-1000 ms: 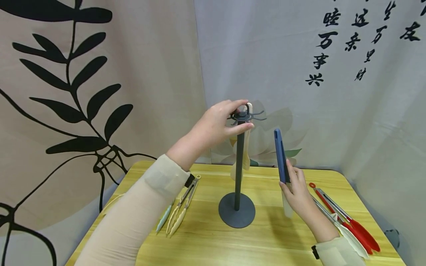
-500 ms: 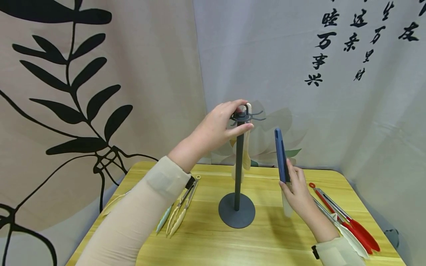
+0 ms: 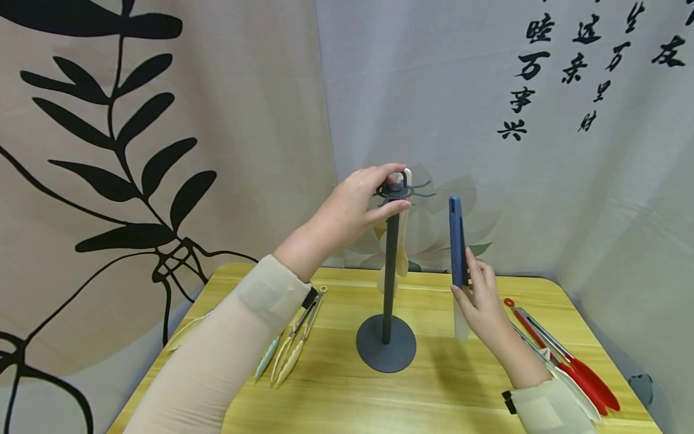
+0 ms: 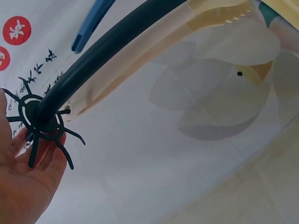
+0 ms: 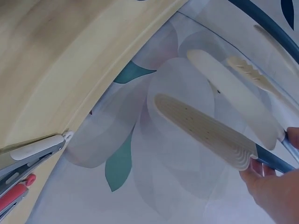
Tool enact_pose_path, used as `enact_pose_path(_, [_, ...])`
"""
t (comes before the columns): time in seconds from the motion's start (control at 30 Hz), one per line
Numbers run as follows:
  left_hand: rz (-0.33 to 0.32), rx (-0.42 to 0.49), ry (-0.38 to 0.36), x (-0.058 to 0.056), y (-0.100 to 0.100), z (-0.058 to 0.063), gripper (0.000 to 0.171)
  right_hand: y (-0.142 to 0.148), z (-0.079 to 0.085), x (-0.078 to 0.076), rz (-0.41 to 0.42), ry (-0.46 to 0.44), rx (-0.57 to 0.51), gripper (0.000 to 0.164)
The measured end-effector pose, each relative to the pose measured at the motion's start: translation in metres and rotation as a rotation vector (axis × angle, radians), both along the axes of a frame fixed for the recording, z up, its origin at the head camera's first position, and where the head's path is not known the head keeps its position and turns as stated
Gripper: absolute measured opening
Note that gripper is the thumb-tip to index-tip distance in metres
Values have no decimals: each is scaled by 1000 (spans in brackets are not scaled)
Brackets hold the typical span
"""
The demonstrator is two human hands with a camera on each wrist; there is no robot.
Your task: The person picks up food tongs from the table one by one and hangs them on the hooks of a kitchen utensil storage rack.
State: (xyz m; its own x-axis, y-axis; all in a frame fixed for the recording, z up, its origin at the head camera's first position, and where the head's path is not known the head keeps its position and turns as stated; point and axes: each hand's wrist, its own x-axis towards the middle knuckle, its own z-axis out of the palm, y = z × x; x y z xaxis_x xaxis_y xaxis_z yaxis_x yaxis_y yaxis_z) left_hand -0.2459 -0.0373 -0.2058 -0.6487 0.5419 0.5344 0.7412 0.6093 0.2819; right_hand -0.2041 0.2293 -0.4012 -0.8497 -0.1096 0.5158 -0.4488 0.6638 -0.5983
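A dark grey utensil stand (image 3: 390, 271) with a round base and a ring of hooks stands upright mid-table. My left hand (image 3: 360, 196) grips its top, thumb below the hooks and fingers above. Pale cream tongs (image 4: 140, 53) hang from one hook on the stand's far side; one end shows teeth. To the right, my right hand (image 3: 482, 304) holds blue-handled tongs (image 3: 457, 241) upright, handle end up, above the table. Their two pale, flat heads point down and stand apart in the right wrist view, where my right hand (image 5: 275, 189) pinches near the joint of head and handle.
On the table's left lie cream-tipped tongs (image 3: 293, 358) and a light blue-tipped utensil (image 3: 267, 357), partly behind my left sleeve. Red tongs (image 3: 588, 377) and white-headed tongs (image 3: 577, 392) lie on the right, partly behind my right forearm. A printed curtain (image 3: 260, 120) hangs behind the wooden table (image 3: 336, 404).
The blue-handled tongs have risen a little and stand straighter, with my right hand slightly higher. My left hand keeps its place on the stand's top.
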Motion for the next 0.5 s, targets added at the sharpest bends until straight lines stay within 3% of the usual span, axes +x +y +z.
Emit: enact_pose_path(0.5, [-5, 32, -8, 2, -1, -2, 65, -8, 11, -2, 40, 66, -31, 76])
